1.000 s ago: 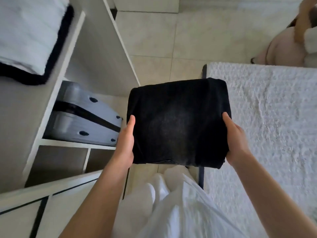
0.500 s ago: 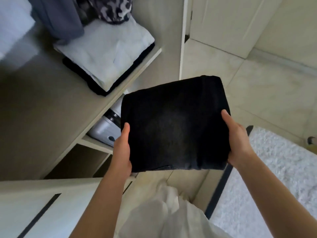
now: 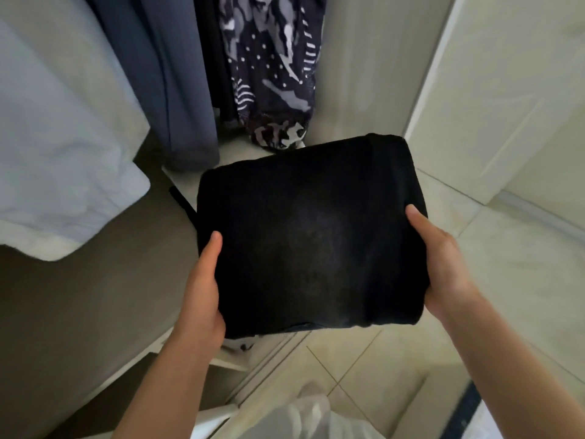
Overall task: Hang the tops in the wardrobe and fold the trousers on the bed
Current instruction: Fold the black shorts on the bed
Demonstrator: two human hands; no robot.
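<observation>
A pair of black trousers, folded into a thick square, is held flat in front of me. My left hand grips its left edge with the thumb on top. My right hand grips its right edge the same way. The bundle hovers over the right end of the wardrobe shelf, covering a folded pile there. Above it hang a dark blue top and a patterned navy and white top.
A pale blue garment hangs at the left over the shelf. A white wardrobe door stands open at the right. Pale floor tiles lie below right, and the dark bed edge shows at bottom right.
My view has turned left from the bed to the wardrobe. The folded trousers, held in both hands throughout, have moved over the shelf beneath the hanging tops.
</observation>
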